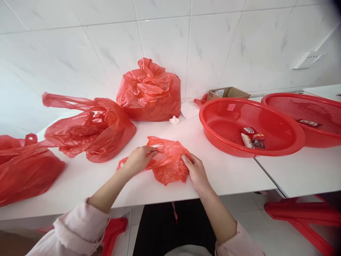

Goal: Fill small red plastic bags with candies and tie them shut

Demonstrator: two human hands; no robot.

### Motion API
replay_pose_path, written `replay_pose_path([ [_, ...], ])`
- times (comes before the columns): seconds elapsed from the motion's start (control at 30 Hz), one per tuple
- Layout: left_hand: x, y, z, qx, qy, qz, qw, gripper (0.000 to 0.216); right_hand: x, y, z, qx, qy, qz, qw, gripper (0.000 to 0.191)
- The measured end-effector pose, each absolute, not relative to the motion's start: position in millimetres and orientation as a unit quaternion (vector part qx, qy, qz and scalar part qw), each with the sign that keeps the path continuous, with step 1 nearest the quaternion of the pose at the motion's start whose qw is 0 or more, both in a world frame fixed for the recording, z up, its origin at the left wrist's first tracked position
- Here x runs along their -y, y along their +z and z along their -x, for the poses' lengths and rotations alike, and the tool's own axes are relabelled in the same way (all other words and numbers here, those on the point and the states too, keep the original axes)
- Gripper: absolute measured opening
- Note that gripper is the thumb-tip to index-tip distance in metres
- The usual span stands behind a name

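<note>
A crumpled, thin red plastic bag [172,167] is held just above the white table [213,181], in front of me. My left hand [140,158] pinches its upper left part, with one handle loop hanging out to the left below the fingers. On the other side, my right hand [195,170] grips the bag's right edge between thumb and fingers. The bag looks flat and limp; whether anything lies inside it cannot be made out.
Three filled red plastic bags, a back one [151,92], a middle one [98,131] and a left one [23,170], stand around. A crumpled tissue [174,120] lies near them. Rightward are a red basket [226,142] with small packets [247,140], another basket [327,140] and a cardboard box [234,92].
</note>
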State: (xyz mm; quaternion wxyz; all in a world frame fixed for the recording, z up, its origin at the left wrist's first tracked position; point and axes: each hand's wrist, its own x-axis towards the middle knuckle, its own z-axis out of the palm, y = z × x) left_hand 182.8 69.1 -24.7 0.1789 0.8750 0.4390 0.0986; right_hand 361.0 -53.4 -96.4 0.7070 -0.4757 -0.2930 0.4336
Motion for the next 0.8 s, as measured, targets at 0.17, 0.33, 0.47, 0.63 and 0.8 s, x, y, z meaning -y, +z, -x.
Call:
replay_pose_path([
  [0.17,-80,-4,-157,-0.492,0.091,-0.864,0.055,0.063,54,-100,-371,0.297,0.363,0.523,0.711,0.029],
  [0.33,-61,-3,-160,-0.478,0.020,-0.878,-0.024,0.073,79,-50,-359,0.395,0.048,0.568,0.720,0.021],
  [0.47,-42,-1,-177,-0.407,0.059,-0.910,-0.040,0.067,75,-3,-325,0.664,0.025,0.487,0.567,0.018],
  [0.63,-35,-6,-178,-0.354,0.083,-0.930,-0.057,0.043,29,-3,-334,0.704,0.052,0.677,0.207,0.025],
  [0.8,-47,-13,-152,-0.370,0.002,-0.924,-0.095,0.052,27,-16,-383,0.678,0.091,0.727,0.065,0.021],
])
